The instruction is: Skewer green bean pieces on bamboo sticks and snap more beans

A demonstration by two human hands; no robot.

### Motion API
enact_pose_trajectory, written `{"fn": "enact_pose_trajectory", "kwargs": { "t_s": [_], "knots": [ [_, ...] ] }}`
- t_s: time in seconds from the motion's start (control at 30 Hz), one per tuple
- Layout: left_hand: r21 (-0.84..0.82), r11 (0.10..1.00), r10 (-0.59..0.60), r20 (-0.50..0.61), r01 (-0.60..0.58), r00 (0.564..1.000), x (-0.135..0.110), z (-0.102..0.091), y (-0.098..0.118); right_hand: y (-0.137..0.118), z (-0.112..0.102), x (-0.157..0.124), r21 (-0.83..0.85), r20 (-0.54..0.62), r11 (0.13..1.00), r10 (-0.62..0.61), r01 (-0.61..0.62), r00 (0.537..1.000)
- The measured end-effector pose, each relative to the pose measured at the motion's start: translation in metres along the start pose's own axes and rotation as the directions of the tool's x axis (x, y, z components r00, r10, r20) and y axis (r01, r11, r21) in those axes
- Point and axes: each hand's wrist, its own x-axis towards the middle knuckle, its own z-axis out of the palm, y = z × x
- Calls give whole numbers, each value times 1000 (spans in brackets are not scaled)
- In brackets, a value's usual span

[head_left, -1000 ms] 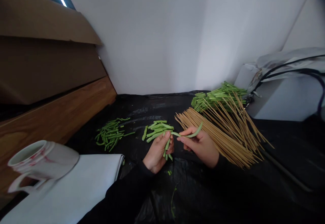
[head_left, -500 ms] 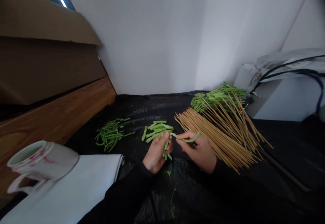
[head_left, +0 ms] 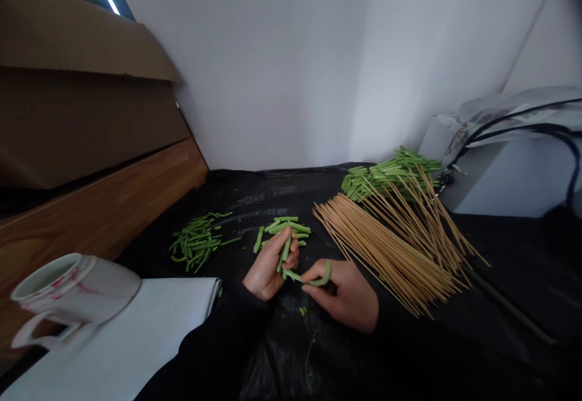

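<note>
Along the upper left of the frame, brown cardboard flaps [head_left: 77, 80] slant above a wooden board [head_left: 91, 207]. At the lower left, a white mug with red marks [head_left: 75, 289] sits just beside a white sheet of paper [head_left: 136, 334]. A black plastic sheet [head_left: 282, 201] covers the desk. On it, a heap of short green bean pieces [head_left: 197, 242] lies left of centre, and a smaller heap [head_left: 284, 231] lies just above the hands. At the upper right, a pile of longer green beans [head_left: 386, 177] is partly crossed by a fan of bamboo skewers [head_left: 391, 255], which lies just beside the right hand. Crumpled plastic [head_left: 513, 113] and a black cable [head_left: 536, 127] sit at the far right.

The left hand [head_left: 270, 266] is closed around a green bean piece [head_left: 285, 254], which stands up from its fingers. The right hand [head_left: 343, 295] has a closed pinch grip on a long bean [head_left: 309, 280], which stretches across to just beside the left hand. That bean is pale green and smooth, and it curls upward into a hook at the right hand.
</note>
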Motion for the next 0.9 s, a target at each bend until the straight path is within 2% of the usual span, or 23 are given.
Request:
{"fn": "enact_pose_trajectory", "kwargs": {
  "t_s": [0.17,0.27,0.33,0.53,0.67,0.73,0.9],
  "knots": [
    [258,966,-19,64,2,998,-4,2,-7,2,-5,6,269,-36,942,219,-202,975],
    [382,924,-36,95,-4,995,-6,3,-8,4,-6,9,454,33,840,317,-297,948],
    [443,896,-61,119,2,991,-8,4,-9,6,-6,11,510,61,796,344,-326,937],
    [491,871,-102,169,6,980,-10,1,-12,13,-9,14,533,43,768,395,-355,918],
    [417,908,-138,224,34,965,-11,-1,-10,13,-13,16,548,85,739,417,-392,905],
    [395,917,-150,214,55,965,-11,0,-8,11,-15,16,533,114,738,423,-415,899],
    [468,879,-177,136,94,975,-11,0,-6,13,-17,15,522,138,741,415,-422,899]
  ]
}}
